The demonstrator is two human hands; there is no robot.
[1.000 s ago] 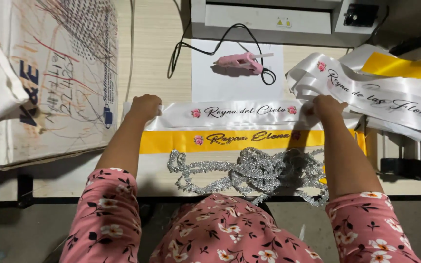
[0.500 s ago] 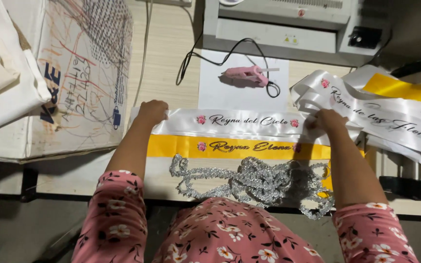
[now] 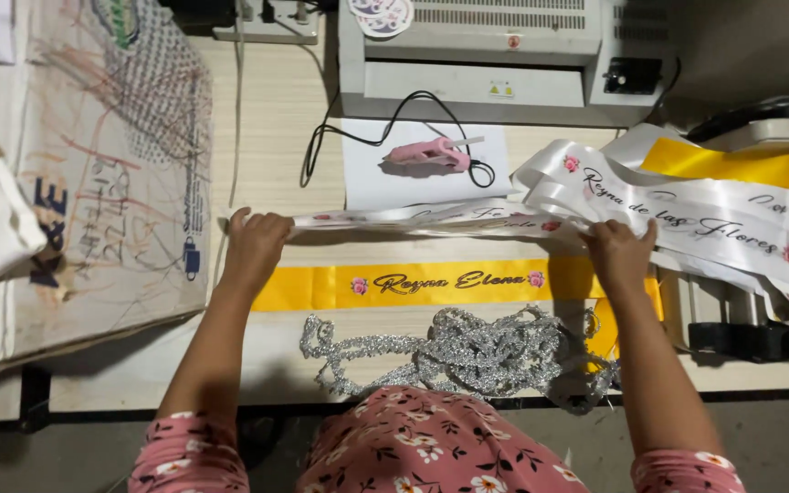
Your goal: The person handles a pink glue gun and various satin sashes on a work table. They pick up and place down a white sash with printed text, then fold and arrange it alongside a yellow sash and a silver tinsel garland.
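On the tabletop point(image 3: 276, 119) no box or tray shows. Both hands hold a white ribbon point(image 3: 431, 217) stretched between them, lifted edge-on so its lettering is hard to read. Left hand point(image 3: 253, 246) is closed on its left end, right hand point(image 3: 618, 256) pinches it near a heap of white sashes point(image 3: 705, 215). Below lie a yellow ribbon point(image 3: 440, 283) and silver trim point(image 3: 468, 351); a pink glue gun point(image 3: 426, 153) rests beyond.
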